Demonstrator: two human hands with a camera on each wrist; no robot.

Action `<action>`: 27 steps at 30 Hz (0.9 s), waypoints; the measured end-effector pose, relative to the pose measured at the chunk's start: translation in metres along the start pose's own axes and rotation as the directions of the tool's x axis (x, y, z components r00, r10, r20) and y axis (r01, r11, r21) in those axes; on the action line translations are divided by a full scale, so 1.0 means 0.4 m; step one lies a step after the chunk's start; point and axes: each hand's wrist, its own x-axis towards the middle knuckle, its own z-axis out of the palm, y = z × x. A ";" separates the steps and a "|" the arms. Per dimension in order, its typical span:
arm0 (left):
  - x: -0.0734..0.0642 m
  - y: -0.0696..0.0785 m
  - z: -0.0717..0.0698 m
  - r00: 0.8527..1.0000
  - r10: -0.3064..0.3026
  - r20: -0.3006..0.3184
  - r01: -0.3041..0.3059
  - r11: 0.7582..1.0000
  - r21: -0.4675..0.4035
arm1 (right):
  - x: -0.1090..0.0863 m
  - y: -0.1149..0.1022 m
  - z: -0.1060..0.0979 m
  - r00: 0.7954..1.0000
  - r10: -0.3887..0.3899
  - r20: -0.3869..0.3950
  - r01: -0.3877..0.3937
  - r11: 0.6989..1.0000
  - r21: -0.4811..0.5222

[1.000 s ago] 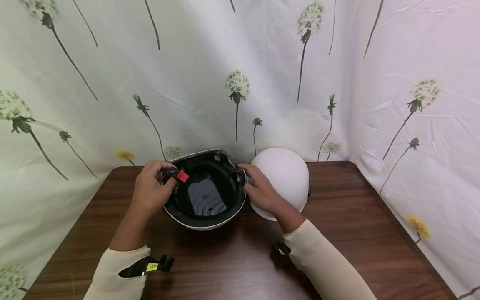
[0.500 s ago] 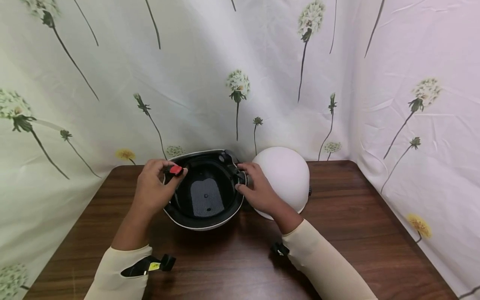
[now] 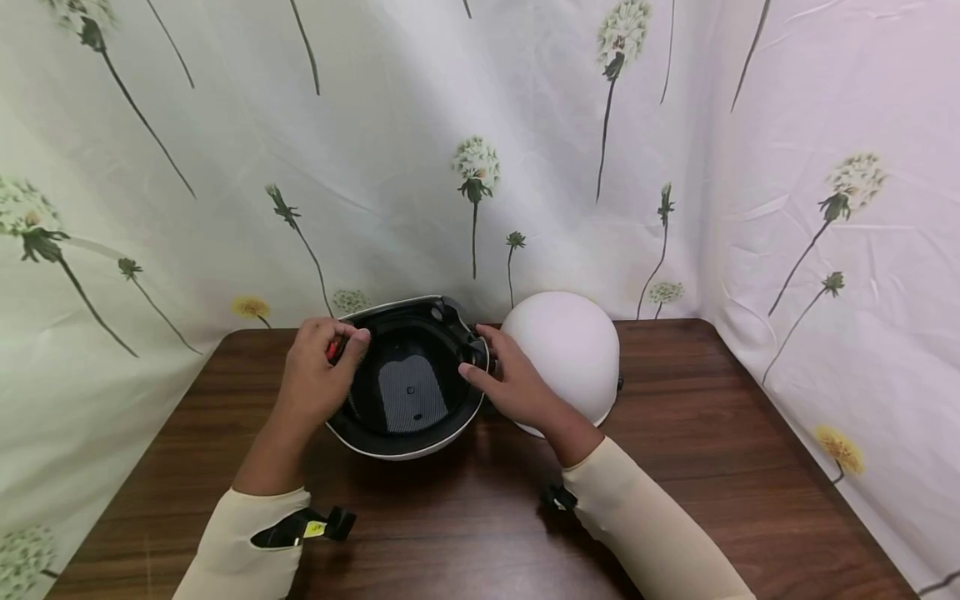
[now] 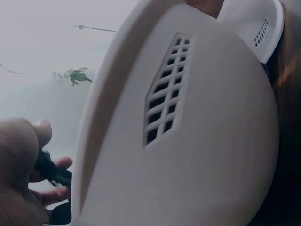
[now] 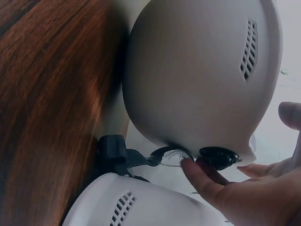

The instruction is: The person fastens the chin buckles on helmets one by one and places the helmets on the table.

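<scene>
One left grip (image 3: 317, 373) and one right grip (image 3: 519, 382) make two. An upturned helmet (image 3: 411, 396) between them and a domed helmet (image 3: 568, 354) beside the right grip make two helmets. One red clip (image 3: 332, 348) sits within the left grip. Two sleeves (image 3: 648, 508) lie behind the grips, one bench (image 3: 442, 533) below them.

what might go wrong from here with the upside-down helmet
The upturned helmet lies crown-down on the table, so a tug from the left hand might make it rock. The red clip pinched in that hand could slip free. The black strap near the right hand hangs down beside the second helmet, so it might get caught between the two.
</scene>
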 end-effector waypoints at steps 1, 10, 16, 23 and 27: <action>0.000 0.000 0.001 1.000 0.006 0.000 -0.006 1.000 -0.002 | 0.001 0.000 0.000 1.000 -0.009 0.008 0.009 1.000 0.003; 0.001 -0.007 -0.009 0.994 0.069 0.087 -0.074 0.996 0.052 | -0.004 0.000 -0.010 0.998 0.033 0.045 -0.030 0.997 -0.069; 0.003 -0.004 -0.026 0.978 0.003 0.211 -0.032 0.991 0.131 | -0.005 0.001 -0.013 0.998 0.035 0.045 -0.032 0.997 -0.069; 0.001 0.006 -0.031 0.945 -0.090 0.314 -0.021 0.943 0.331 | -0.007 -0.005 -0.017 0.999 0.035 0.041 -0.031 0.995 -0.095; 0.000 0.006 -0.035 0.942 -0.094 0.321 -0.024 0.938 0.345 | -0.007 -0.010 -0.020 0.999 0.029 0.041 -0.024 0.994 -0.111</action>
